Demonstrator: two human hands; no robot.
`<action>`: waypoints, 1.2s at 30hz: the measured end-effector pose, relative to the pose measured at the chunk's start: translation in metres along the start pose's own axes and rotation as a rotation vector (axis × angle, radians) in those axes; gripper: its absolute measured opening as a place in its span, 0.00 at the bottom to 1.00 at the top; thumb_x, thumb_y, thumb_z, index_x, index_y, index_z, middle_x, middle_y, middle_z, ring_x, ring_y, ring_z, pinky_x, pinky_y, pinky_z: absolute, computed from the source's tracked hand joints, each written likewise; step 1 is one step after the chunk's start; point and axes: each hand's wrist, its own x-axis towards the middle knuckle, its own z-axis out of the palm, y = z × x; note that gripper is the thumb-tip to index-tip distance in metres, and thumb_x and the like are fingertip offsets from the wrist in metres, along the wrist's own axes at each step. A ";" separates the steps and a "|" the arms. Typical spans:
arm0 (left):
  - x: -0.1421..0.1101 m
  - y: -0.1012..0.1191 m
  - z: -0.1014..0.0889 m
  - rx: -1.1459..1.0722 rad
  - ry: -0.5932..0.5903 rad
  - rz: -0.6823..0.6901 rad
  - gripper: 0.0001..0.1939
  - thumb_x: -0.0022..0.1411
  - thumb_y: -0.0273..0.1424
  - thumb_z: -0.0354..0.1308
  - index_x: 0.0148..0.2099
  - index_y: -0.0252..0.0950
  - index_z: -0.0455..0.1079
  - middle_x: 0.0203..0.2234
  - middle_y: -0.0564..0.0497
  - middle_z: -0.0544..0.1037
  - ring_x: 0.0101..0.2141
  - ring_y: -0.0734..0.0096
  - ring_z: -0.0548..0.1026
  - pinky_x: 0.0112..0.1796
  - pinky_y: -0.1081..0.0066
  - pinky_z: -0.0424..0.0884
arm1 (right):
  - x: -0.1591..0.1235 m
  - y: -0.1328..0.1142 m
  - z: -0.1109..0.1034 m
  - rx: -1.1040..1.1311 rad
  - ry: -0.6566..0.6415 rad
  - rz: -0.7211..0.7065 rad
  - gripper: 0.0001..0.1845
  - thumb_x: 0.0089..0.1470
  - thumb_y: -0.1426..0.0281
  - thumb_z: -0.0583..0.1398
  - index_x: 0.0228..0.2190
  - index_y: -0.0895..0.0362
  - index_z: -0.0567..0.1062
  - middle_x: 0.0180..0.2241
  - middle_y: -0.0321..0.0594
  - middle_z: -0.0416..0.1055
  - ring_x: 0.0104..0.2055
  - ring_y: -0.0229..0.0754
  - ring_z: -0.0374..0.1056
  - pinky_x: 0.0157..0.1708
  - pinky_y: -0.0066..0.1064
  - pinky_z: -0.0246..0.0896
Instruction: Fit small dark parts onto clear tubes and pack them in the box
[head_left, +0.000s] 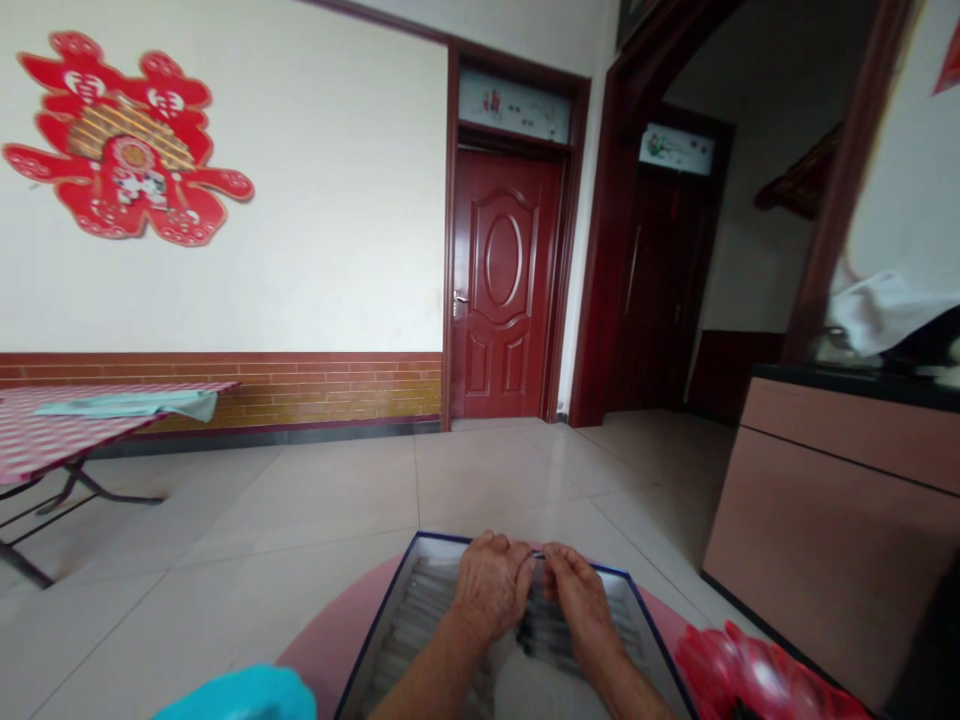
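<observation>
My left hand (491,590) and my right hand (577,600) are held close together over an open flat box (442,538) with a dark blue rim and a silvery lining. Their fingertips meet near the box's far rim and pinch a small thin dark item (537,553), too small to identify. Rows of slim dark objects (547,630) lie inside the box beneath my hands. The box rests on a round pink table top (337,645).
A turquoise object (244,695) and crumpled red shiny material (750,675) lie at the bottom edge of view. A pinkish-brown cabinet (832,510) stands at right, a checked-cloth folding table (60,430) at left. Tiled floor lies ahead.
</observation>
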 end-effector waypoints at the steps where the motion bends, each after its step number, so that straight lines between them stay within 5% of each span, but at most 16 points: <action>1: 0.000 -0.001 0.000 0.005 0.000 -0.002 0.12 0.62 0.32 0.43 0.39 0.41 0.69 0.26 0.50 0.72 0.31 0.66 0.67 0.36 0.67 0.62 | 0.000 0.000 -0.001 0.009 0.011 0.003 0.14 0.42 0.56 0.58 0.22 0.54 0.71 0.16 0.31 0.66 0.20 0.37 0.61 0.21 0.27 0.58; 11: 0.000 -0.004 0.006 0.080 0.028 -0.051 0.10 0.59 0.28 0.46 0.35 0.38 0.69 0.25 0.49 0.70 0.32 0.65 0.67 0.37 0.67 0.61 | 0.004 -0.009 -0.007 0.072 0.051 0.046 0.18 0.40 0.57 0.58 0.32 0.53 0.75 0.24 0.35 0.73 0.28 0.41 0.68 0.27 0.30 0.62; 18: 0.002 -0.002 0.004 0.089 0.030 -0.079 0.09 0.59 0.28 0.46 0.33 0.38 0.68 0.26 0.49 0.70 0.32 0.65 0.67 0.37 0.67 0.61 | 0.015 -0.028 -0.018 0.106 -0.080 0.169 0.15 0.35 0.68 0.59 0.30 0.56 0.76 0.23 0.38 0.74 0.26 0.40 0.69 0.23 0.29 0.62; 24: 0.001 -0.004 0.007 0.086 0.058 -0.089 0.10 0.59 0.27 0.46 0.33 0.38 0.68 0.26 0.49 0.70 0.33 0.64 0.67 0.37 0.67 0.62 | 0.007 -0.025 -0.022 0.062 -0.087 0.148 0.17 0.38 0.65 0.60 0.34 0.55 0.75 0.28 0.39 0.76 0.32 0.42 0.71 0.26 0.30 0.64; 26: 0.001 -0.005 0.007 0.088 0.054 -0.084 0.09 0.58 0.27 0.46 0.33 0.38 0.68 0.26 0.49 0.70 0.32 0.65 0.67 0.37 0.67 0.62 | 0.004 -0.017 -0.024 -0.046 -0.039 0.055 0.16 0.39 0.64 0.59 0.34 0.54 0.75 0.30 0.40 0.76 0.35 0.44 0.71 0.29 0.32 0.65; 29: 0.001 -0.005 0.006 0.095 0.039 -0.076 0.09 0.59 0.28 0.46 0.34 0.38 0.68 0.26 0.49 0.70 0.33 0.64 0.67 0.37 0.67 0.61 | 0.001 -0.004 -0.027 -0.329 0.049 -0.273 0.12 0.42 0.64 0.58 0.31 0.54 0.76 0.33 0.41 0.76 0.38 0.46 0.71 0.38 0.35 0.65; 32: 0.001 -0.006 0.006 0.096 0.017 -0.077 0.10 0.59 0.28 0.46 0.34 0.38 0.68 0.26 0.49 0.70 0.33 0.64 0.67 0.37 0.67 0.61 | -0.001 0.003 -0.026 -0.530 0.013 -0.547 0.12 0.46 0.67 0.55 0.33 0.54 0.75 0.35 0.42 0.76 0.39 0.45 0.70 0.43 0.35 0.62; 36: 0.000 -0.009 0.006 0.095 -0.008 -0.088 0.10 0.60 0.29 0.45 0.34 0.38 0.69 0.26 0.49 0.71 0.33 0.65 0.67 0.37 0.67 0.62 | -0.002 0.008 -0.022 -0.653 -0.039 -0.650 0.13 0.47 0.70 0.52 0.34 0.55 0.74 0.34 0.42 0.76 0.36 0.43 0.71 0.39 0.33 0.64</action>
